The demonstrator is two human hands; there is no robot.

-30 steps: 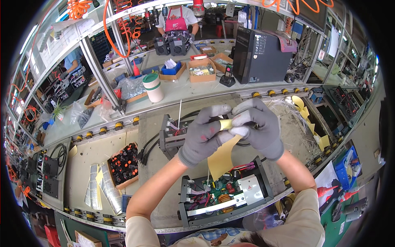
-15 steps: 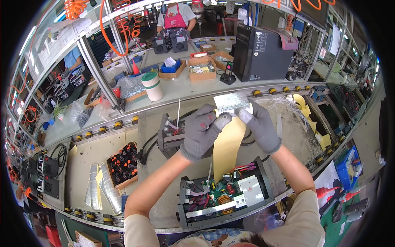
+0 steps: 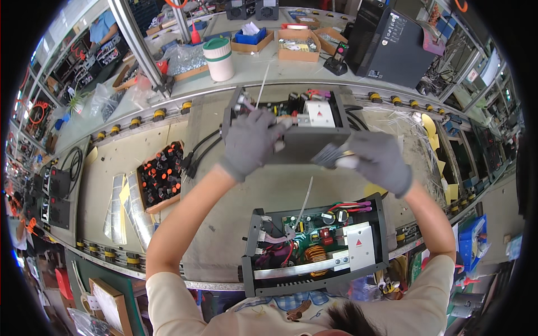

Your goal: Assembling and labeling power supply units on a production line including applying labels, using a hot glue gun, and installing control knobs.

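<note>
My left hand [image 3: 252,140], in a grey glove, is closed over the near wall of the far open device [image 3: 314,140], a dark metal casing with circuit parts and a white plate inside. Its thumb lies against the outer face. To the right, my gloved right hand [image 3: 381,161] pinches a small dark grey label-like piece [image 3: 329,155], blurred, close to that casing's near right corner. A second open device [image 3: 314,241] sits nearest me, with a green board, a copper coil, coloured wires and a metal bar; a white cable tie [image 3: 305,199] sticks up from it.
A cardboard box of black and orange parts [image 3: 162,178] stands at left beside silver label strips [image 3: 131,207]. Black cables [image 3: 199,154] lie by the far casing. Beyond the rail are a white bin with green lid [image 3: 218,60], boxes of small parts [image 3: 298,46] and a computer tower [image 3: 392,47].
The yellow-backed label strip has left the space between my hands. They have parted, the left to the far casing. The view has tilted down, and the far device shows more fully.
</note>
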